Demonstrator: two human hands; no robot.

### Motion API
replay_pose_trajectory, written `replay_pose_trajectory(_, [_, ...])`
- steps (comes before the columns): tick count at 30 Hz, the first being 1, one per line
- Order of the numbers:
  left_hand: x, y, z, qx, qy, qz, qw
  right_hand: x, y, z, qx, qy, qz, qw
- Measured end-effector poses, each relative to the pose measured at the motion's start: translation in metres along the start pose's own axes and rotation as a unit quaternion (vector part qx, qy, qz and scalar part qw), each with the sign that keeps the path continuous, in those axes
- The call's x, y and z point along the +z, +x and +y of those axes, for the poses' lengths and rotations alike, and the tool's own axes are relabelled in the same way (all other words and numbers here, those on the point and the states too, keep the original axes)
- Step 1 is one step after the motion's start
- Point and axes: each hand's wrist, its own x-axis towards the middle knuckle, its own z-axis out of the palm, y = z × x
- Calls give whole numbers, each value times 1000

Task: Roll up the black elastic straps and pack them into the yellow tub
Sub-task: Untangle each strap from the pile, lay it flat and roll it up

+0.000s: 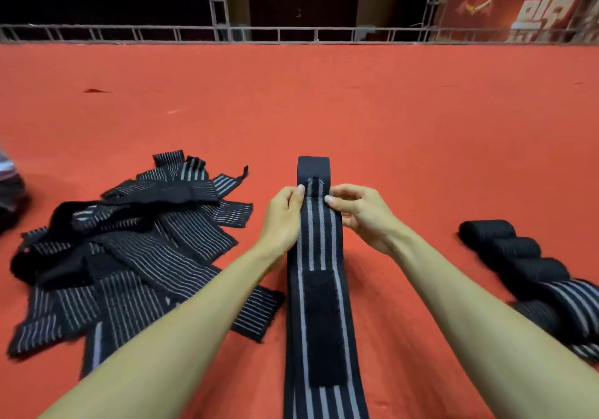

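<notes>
Red carpet (421, 120) fills most of the view. 1 horizontal metal truss rail (291, 34) runs along its far edge, with 1 red banner (525, 0) behind it at upper right. Left of centre: 1 heap of loose black straps (129, 256) with grey stripes, lying flat and overlapping (too tangled for a reliable count). Centre: 1 long strap (319, 234) laid straight on the carpet, running from the bottom edge away from the person to a plain black far end, not rolled. Right: a row of rolled straps (518, 256) side by side on the carpet. At least 4 are countable; the nearest ones blur at the frame edge. 2 hands are on the centre strap near its far end: left hand (285, 217) pinches the left edge, right hand (364, 216) pinches the right edge, thumbs on top, fingers curled. 1 black hook-and-loop patch (322, 328) sits on the strap between the forearms.
</notes>
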Motion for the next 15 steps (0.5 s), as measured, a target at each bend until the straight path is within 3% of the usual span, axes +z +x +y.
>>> replay_pose_trajectory(7, [13, 11, -77, -31, -14, -59, 998, 13, 19, 86, -21, 17, 113, 993])
replay_pose_trajectory(11, [6, 12, -96, -18, -76, -86, 993, 11, 24, 101, -73, -20, 81, 994])
replay_pose_trajectory(15, [2, 12, -94, -25, -172, -90, 981, 9, 25, 101, -69, -10, 60, 996])
